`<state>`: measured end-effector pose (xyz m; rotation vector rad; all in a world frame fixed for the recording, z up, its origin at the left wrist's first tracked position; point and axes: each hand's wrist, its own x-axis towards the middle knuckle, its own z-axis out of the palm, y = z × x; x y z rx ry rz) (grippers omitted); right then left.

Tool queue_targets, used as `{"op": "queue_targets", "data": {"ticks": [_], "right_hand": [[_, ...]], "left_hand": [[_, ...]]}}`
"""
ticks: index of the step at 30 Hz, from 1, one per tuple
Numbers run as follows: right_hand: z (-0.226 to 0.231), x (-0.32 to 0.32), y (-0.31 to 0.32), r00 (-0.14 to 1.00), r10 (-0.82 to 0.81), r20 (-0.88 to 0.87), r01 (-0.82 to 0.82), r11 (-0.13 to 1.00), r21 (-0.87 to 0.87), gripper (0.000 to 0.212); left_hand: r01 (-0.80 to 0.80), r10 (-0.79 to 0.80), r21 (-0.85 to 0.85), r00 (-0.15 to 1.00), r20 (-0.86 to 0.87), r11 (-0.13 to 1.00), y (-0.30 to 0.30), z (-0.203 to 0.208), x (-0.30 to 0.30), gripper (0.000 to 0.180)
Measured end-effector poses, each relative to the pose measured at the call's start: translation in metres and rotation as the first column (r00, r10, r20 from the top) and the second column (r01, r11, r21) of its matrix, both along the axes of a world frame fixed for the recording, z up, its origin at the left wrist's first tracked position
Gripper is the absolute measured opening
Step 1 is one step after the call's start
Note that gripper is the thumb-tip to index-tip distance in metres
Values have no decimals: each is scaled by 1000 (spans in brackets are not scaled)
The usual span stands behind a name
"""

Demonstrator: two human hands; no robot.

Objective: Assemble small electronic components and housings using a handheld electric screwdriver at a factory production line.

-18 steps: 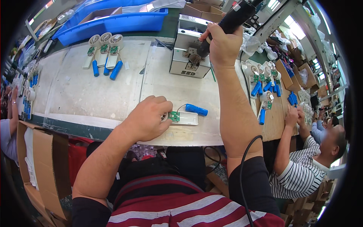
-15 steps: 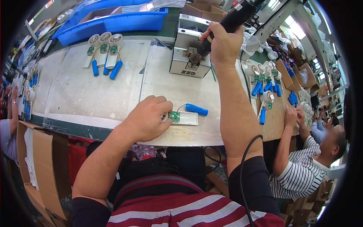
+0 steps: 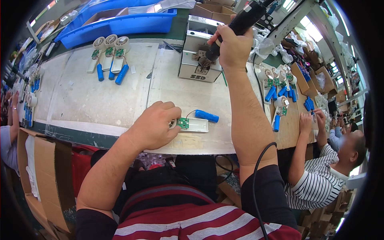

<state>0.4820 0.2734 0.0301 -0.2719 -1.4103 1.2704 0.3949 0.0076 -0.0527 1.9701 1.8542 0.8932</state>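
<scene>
My right hand (image 3: 236, 50) is wrapped around a black electric screwdriver (image 3: 245, 19). The screwdriver slants down, its tip at the front mechanism of a white metal box that looks like a screw feeder (image 3: 187, 66). On the near part of the bench, the curled fingers of my left hand (image 3: 157, 125) close over the round end of a white handheld-fan housing (image 3: 199, 126). Beside those fingers a green circuit board (image 3: 183, 123) shows in the housing. A blue cylindrical battery (image 3: 207, 116), wired to the board, lies just beyond the handle. My hand covers most of the round end.
Several similar fan units (image 3: 116, 56) with blue batteries lie at the back left, before a blue tray (image 3: 120, 28). More units (image 3: 280, 86) lie to the right, where a co-worker in a striped shirt (image 3: 316, 182) works. A cardboard box (image 3: 52, 176) stands at lower left.
The screwdriver and my right hand have shifted slightly left and down, its tip closer against the feeder's mechanism. My left hand keeps its hold on the housing.
</scene>
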Motion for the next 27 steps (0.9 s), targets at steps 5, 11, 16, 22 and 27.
{"op": "queue_targets", "data": {"ticks": [5, 11, 16, 22, 27], "right_hand": [[-14, -8, -10, 999, -12, 53, -3, 962, 274, 44], [3, -14, -16, 994, -66, 82, 59, 994, 90, 37], [4, -6, -20, 998, -25, 51, 21, 997, 74, 42], [-6, 22, -54, 997, 1, 79, -4, 999, 36, 49], [-15, 52, -119, 981, 188, -57, -189, 982, -12, 53]], "left_hand": [[-3, 3, 14, 1000, -1, 1000, -1, 0, 0, 20], [-7, 7, -13, 1000, -1, 1000, -1, 1, 0, 21], [10, -10, 12, 1000, -7, 1000, -2, 0, 0, 21], [19, -19, 13, 1000, -15, 1000, -1, -3, -2, 21], [23, -23, -33, 1000, -21, 999, -2, 4, -2, 25]]}}
